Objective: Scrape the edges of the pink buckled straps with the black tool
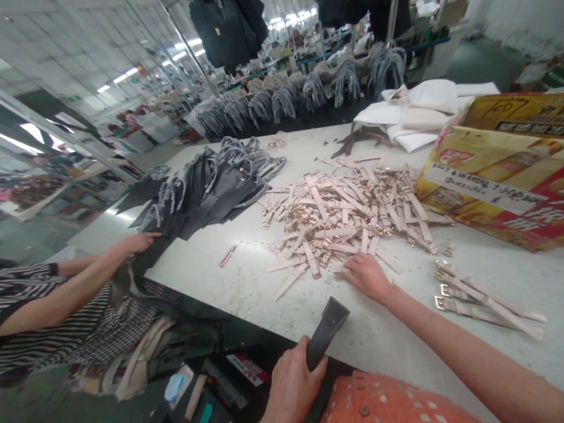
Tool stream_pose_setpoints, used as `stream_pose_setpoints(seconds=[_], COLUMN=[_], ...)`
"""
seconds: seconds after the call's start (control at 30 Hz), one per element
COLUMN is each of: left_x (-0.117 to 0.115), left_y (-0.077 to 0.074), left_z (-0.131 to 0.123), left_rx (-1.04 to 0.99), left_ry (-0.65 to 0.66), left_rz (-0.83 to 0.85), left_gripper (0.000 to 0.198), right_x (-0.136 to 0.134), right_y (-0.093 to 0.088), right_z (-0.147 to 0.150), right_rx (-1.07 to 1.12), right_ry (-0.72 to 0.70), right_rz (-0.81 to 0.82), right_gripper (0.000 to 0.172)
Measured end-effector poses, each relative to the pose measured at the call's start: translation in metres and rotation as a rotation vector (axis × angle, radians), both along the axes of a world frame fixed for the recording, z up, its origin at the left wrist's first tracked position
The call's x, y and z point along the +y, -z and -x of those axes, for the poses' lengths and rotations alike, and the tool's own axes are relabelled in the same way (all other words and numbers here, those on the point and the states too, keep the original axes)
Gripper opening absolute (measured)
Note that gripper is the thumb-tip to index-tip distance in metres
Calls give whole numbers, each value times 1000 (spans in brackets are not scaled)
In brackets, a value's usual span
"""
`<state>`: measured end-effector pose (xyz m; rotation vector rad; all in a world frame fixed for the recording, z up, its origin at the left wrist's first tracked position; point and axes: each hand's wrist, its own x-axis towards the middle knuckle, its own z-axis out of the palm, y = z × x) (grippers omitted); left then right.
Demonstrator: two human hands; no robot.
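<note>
My left hand [294, 376] is wrapped round a dark grey handheld tool [326, 335] with a slim grip and a wider, flat-ended head. It is held low at the table's front edge, and its exact kind is unclear. My right hand [365, 275] rests at the near edge of a heap of pale pink buckle straps [348, 205]. Its fingers are bent together by a small pale piece, and the fingertips are partly hidden. To the right of that hand, several buckle straps [484, 302] lie together, apart from the heap.
A yellow printed carton [497, 176] stands at right, white sheets [427, 111] behind it. Dark bag pieces with wrapped handles [215, 182] cover the left of the table [251, 258]. A small pink cutter [228, 256] lies nearby. A co-worker's hand [138, 242] touches the dark pieces.
</note>
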<state>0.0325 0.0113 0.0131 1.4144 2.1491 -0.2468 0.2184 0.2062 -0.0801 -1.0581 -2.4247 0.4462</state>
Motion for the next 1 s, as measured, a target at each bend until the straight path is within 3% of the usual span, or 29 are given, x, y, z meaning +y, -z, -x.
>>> stream_pose_setpoints(seconds=[0.1,0.33,0.47,0.67,0.9,1.0], left_x=[0,3,7,15,12,11], left_y=[0,7,12,8,1,-3], left_z=[1,-1,-1,-1,2,5], left_rx=[-30,-21,-43,-33,-14,-12], left_ry=[12,157,240,236,173,145], left_rz=[7,21,37,48,67,63], left_gripper=[30,33,28,27,28,29], right_x=[-26,-83,-87,-90,-92,-87], right_y=[10,25,24,23,14,7], right_z=[-15,-57,-58,-58,-39,-29], right_rx=[14,177,233,234,-88,-148], right_ry=[-61,-75,-87,-68,1,42], right_rz=[94,270,276,312,304,381], right_gripper=[16,19,19,20,13,15])
